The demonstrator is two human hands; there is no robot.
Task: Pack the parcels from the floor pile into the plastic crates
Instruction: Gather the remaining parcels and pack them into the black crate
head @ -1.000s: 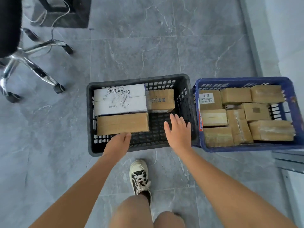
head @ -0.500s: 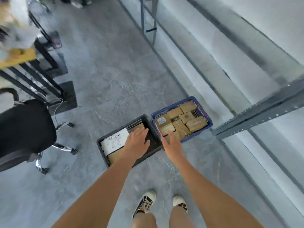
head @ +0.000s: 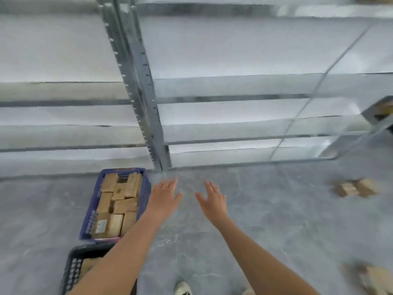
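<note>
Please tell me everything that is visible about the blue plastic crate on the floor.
The blue plastic crate is rectangular, with perforated lattice walls. It stands upright on the grey marbled floor, in front of the metal shelving unit, its far end near the base of the upright post. Brown cardboard parcels wrapped in tape fill it nearly to the rim; one carries a pale label. Its near end is close to a black crate; contact cannot be told. The left forearm crosses its near right corner. No hand holds it.

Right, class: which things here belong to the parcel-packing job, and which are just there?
Job: blue crate, black crate, loose parcels on the floor, left hand, right hand.
Just there: metal shelving, shoe.
</note>
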